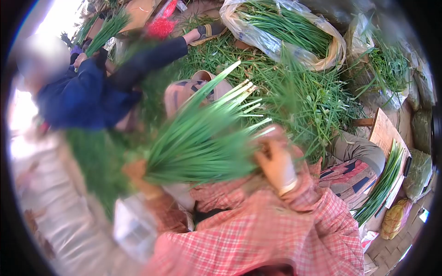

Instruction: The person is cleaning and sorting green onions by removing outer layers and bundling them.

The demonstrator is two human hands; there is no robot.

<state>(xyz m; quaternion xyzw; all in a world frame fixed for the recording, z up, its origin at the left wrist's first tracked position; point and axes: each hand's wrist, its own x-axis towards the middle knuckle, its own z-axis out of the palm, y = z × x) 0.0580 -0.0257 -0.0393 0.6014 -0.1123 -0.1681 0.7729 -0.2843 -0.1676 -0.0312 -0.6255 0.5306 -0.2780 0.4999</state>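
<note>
A large bunch of garlic chives [198,142] fans out across the middle of the head view, its pale cut ends at upper right and its green leaves at lower left. My left hand [138,177], blurred by motion, is closed around the leafy end. At the other side of the bunch, my right hand [278,161] has its thumb and fingers curled in at the stalks near the pale ends. Its fingertips are partly hidden and smeared.
Loose greens [304,96] cover the ground ahead. Beyond them stands a plastic sack [338,41] of chives. At right, a board [384,133] carries another chive bundle [382,184]. A co-worker in a dark blue jacket [87,99] sits at left, holding greens [110,30].
</note>
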